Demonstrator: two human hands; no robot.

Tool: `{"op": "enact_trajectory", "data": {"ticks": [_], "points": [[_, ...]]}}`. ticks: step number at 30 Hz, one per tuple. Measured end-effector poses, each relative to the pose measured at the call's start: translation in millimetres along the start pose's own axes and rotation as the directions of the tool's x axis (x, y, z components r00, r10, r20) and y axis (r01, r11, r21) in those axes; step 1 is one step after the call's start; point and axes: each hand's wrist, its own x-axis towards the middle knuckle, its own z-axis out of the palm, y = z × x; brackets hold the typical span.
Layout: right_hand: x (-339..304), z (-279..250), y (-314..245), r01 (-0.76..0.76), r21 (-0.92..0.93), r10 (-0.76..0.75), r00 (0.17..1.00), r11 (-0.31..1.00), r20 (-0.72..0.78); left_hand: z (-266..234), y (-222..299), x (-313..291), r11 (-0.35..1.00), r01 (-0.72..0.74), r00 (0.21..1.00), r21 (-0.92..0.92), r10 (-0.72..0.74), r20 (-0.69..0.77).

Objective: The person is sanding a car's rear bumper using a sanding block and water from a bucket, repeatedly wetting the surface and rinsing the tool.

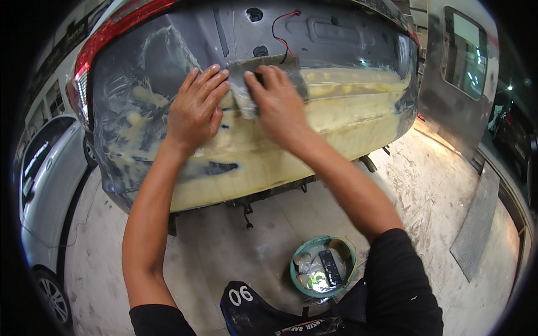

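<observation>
In front of me is the rear of a car, its bumper [347,115] coated in patchy cream-yellow filler over dark grey. My right hand [280,103] presses a grey sheet that looks like sandpaper [240,70] against the upper part of the bumper, its fingers bent over the sheet and slightly blurred. Milky wet residue shows below the sheet's left side. Just to the left, my left hand [196,112] lies flat on the panel with fingers stretched, holding nothing. What lies under the right palm is hidden.
A green bucket [295,283] with cloudy liquid and a black block [330,267] stands on the floor near my legs. A red-and-black wire [274,32] hangs from the panel. A silver car [56,173] is at left; a grey door [437,106] and flat sheet [475,224] at right.
</observation>
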Motion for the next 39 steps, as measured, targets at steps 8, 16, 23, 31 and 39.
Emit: {"op": "enact_trajectory", "data": {"ticks": [8, 16, 23, 31, 39], "points": [[-38.2, -55.4, 140.0, -0.315, -0.377, 0.402, 0.898, 0.871, 0.177, -1.5, 3.3, 2.2, 0.999, 0.009, 1.000, -0.035, -0.009, -0.019], [-49.9, -59.7, 154.3, -0.142, -0.198, 0.147, 0.989, 0.970, 0.013, -12.7, 0.3, 1.5, 1.000, 0.011, 1.000, 0.005, -0.011, -0.013], [-48.1, -30.2, 117.8, -0.220, -0.153, 0.222, 0.975, 0.963, -0.004, 1.9, 10.4, 0.8, 0.999, 0.022, 1.000, -0.031, -0.022, -0.011], [-75.2, -83.6, 237.6, -0.221, -0.312, 0.224, 0.974, 0.924, -0.028, -12.2, 9.4, 12.3, 0.998, 0.015, 1.000, 0.063, -0.016, 0.017], [-11.9, -3.3, 32.2, 0.025, -0.007, -0.025, 0.999, 1.000, -0.025, -2.5, 5.1, 0.3, 1.000, 0.025, 1.000, 0.020, -0.025, -0.002]]}}
